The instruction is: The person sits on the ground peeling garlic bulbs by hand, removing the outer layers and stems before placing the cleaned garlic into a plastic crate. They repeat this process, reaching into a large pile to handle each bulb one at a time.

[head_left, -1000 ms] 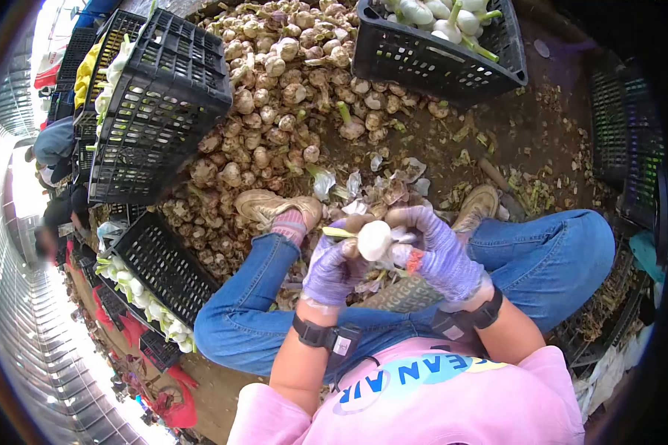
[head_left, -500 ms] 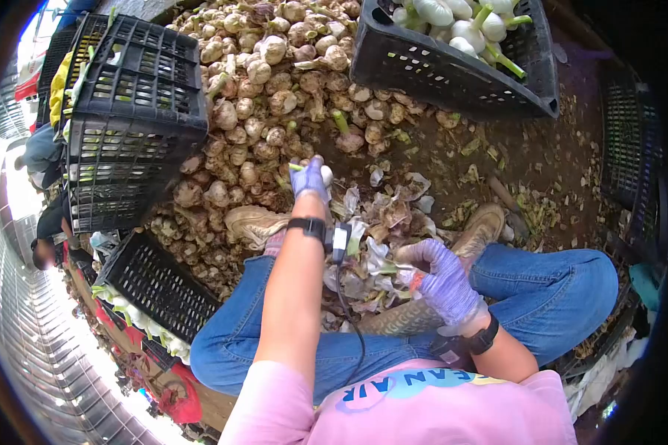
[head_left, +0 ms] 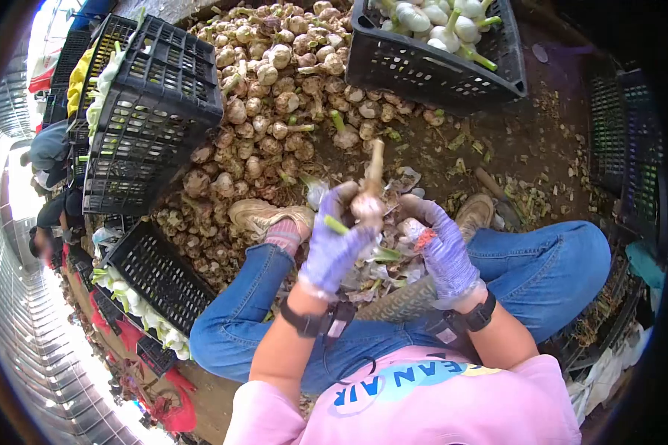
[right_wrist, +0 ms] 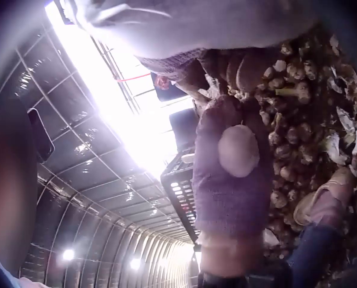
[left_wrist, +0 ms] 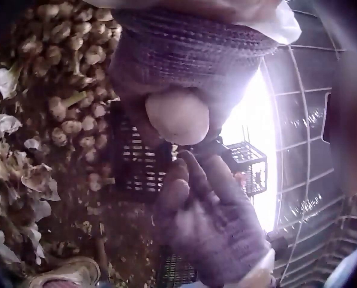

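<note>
In the head view my left hand [head_left: 334, 248], in a purple glove, grips an unpeeled garlic bulb [head_left: 368, 207] with its long stem pointing up. A green stem [head_left: 335, 225] sticks out beside its fingers, and a white bulb [left_wrist: 177, 117] lies in that hand in the left wrist view. My right hand [head_left: 447, 256], also gloved, is held just right of the bulb, fingers loosely bent. In the left wrist view my right hand [left_wrist: 214, 225] faces the left; something pale at its thumb is unclear.
A heap of unpeeled garlic [head_left: 267, 96] spreads ahead. A black crate of white bulbs [head_left: 430, 63] stands at its right, stacked crates [head_left: 152, 111] at its left, another crate [head_left: 159, 274] below those. Loose skins [head_left: 375, 285] lie between the legs. Other people are at far left.
My left hand has come back from the heap towards my right hand, now with an unpeeled, long-stemmed bulb in its fingers. My right hand has risen slightly.
</note>
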`<state>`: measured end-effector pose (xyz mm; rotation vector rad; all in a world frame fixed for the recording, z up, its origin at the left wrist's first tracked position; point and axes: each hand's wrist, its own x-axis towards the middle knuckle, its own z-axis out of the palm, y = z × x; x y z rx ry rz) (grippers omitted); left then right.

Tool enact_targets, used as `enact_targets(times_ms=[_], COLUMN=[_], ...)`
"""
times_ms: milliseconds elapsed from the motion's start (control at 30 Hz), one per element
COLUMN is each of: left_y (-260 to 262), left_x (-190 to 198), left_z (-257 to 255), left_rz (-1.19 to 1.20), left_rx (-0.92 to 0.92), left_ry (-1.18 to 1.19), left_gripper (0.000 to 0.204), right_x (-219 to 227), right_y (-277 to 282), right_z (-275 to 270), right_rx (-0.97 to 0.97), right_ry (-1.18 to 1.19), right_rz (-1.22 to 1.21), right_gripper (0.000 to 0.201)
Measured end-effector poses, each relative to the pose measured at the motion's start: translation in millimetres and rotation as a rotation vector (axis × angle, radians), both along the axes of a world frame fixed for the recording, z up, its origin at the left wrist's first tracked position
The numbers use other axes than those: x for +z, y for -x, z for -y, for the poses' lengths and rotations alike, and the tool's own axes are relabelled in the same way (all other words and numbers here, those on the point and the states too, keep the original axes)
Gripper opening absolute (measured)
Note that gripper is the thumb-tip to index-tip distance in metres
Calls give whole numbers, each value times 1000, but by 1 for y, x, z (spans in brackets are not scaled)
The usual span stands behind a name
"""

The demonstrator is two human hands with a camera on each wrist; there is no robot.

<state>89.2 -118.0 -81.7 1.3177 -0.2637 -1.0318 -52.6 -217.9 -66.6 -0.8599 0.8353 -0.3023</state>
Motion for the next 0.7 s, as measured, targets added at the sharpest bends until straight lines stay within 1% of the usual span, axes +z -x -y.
enact_targets(times_ms=[33,67,133,167,267,300,433,500,533,600,633,700], left_y=[10,19,32,36,45,46,49,51,54,60,58,54], left_x=[21,31,46,53,71,75,73,70,66,63,67,78], left_z=[-5,-13,-26,-30,-37,-38,-48,-53,-56,-58,-58,-56], left_rz=[66,75,419,428,937,996,1043,953,953,567,565,-129], left_rx=[-77,-79,-212,-212,-310,-275,-269,-239,-239,-180,-180,-118], left_ry=[-33,-23,-134,-126,-140,-100,-58,-37,-36,-31,-33,48], left_gripper=[60,60,62,62,61,59,60,59,59,60,60,61], right_x=[5,10,22,29,28,34,38,41,43,48,47,44], right_y=[3,5,9,9,16,18,26,29,30,32,33,33], right_z=[-2,-4,-9,-12,-21,-21,-22,-22,-21,-18,-17,-14], right_rx=[7,4,11,19,37,39,91,119,119,190,191,270], right_ry=[7,17,-19,-31,-30,-49,15,-5,-4,-97,-99,157], right_rz=[7,16,180,170,187,192,245,124,124,105,104,206], right_gripper=[37,37,32,30,31,30,26,21,21,18,18,19])
